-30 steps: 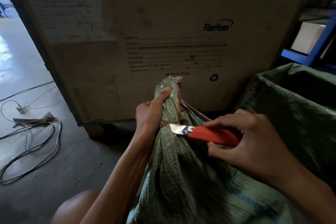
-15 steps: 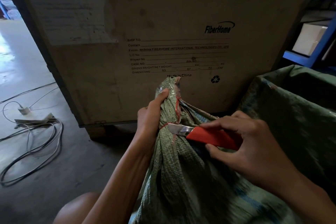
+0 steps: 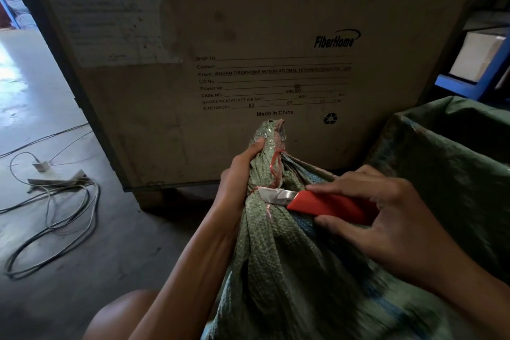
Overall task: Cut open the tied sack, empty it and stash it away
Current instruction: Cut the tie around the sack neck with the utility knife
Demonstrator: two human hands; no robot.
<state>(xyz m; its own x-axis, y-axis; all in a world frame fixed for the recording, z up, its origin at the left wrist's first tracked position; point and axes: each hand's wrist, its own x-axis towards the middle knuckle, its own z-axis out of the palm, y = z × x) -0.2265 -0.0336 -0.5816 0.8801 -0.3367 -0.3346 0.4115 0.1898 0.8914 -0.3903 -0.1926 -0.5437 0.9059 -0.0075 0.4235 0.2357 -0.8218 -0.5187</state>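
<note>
A green woven sack [image 3: 289, 270] stands in front of me, its neck bunched and bound with a red string [image 3: 273, 165]. My left hand [image 3: 238, 176] grips the neck from the left, thumb up near the top. My right hand [image 3: 386, 218] holds a red-handled knife [image 3: 325, 204]. Its steel blade lies across the neck just below my left hand, with the tip at the red string.
A large wooden crate [image 3: 248, 50] printed "FiberHome" rises right behind the sack. An open green sack [image 3: 455, 168] stands at the right. Blue shelving [image 3: 485, 74] with a box is at the far right. Loose cables [image 3: 55, 215] lie on the concrete floor at left.
The knife blade has slid a little left across the sack's neck, its tip now closer to my left hand. My left hand keeps its grip on the neck.
</note>
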